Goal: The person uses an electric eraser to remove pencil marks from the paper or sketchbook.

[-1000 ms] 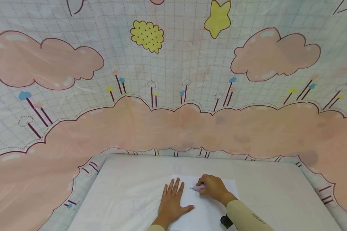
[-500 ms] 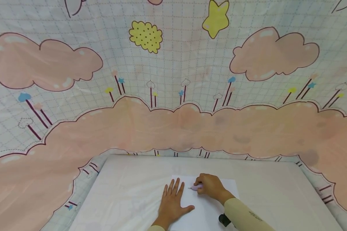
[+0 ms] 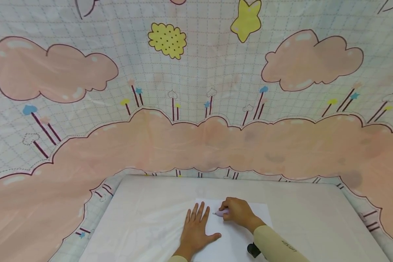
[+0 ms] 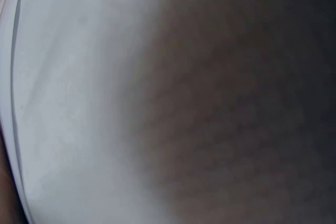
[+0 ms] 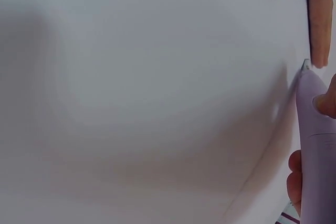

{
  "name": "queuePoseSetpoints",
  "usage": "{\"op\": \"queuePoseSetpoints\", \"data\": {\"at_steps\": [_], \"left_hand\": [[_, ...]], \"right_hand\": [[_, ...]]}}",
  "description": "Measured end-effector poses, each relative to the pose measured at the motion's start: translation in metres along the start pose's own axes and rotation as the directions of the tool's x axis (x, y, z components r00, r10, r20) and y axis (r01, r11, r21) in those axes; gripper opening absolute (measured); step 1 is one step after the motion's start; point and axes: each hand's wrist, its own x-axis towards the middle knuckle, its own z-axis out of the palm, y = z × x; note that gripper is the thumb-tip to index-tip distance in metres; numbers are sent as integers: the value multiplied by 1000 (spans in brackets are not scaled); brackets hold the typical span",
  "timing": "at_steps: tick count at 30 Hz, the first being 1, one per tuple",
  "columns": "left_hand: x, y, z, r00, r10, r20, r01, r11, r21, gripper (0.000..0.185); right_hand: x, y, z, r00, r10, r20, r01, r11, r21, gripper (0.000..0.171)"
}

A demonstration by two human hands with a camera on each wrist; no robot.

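Observation:
A white sheet of paper (image 3: 229, 242) lies on the pale table. My left hand (image 3: 194, 233) rests flat across its left side, fingers spread and thumb pointing right. A blurred part of that hand (image 4: 226, 103) fills much of the left wrist view. My right hand (image 3: 239, 211) grips a light purple, pen-shaped tool (image 3: 221, 212) with a small metallic tip. The tip points left at the paper, a short way from my left index finger. In the right wrist view, the tool (image 5: 316, 145) stands at the right edge, a thumb pressed on its side.
The table (image 3: 144, 207) is covered in a pale, slightly wrinkled sheet. Behind and around it hangs a printed backdrop (image 3: 196, 142) with pink clouds and stars. A black wrist camera (image 3: 253, 250) sits under my right sleeve.
My right hand, with the purple tool, has slid slightly left towards the left hand's fingers. The left hand stays pressed in place.

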Motion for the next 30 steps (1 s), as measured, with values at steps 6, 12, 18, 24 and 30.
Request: {"op": "queuePoseSetpoints", "data": {"at_steps": [6, 12, 18, 24, 30], "left_hand": [[1, -3, 4, 1000, -2, -9, 2, 999, 37, 106], [1, -3, 4, 1000, 2, -21, -1, 999, 45, 106], [3, -1, 2, 1000, 1, 4, -1, 999, 39, 108], [4, 0, 2, 1000, 1, 2, -1, 999, 34, 107], [4, 0, 1, 1000, -6, 19, 5, 999, 32, 108]], "right_hand": [[-3, 2, -2, 1000, 15, 4, -15, 1000, -3, 16], [-2, 3, -2, 1000, 20, 8, -20, 1000, 10, 16], [1, 0, -3, 1000, -3, -2, 3, 1000, 18, 16], [2, 2, -1, 1000, 6, 1, -6, 1000, 12, 16], [-4, 7, -5, 999, 46, 1, -46, 999, 3, 17]]}}
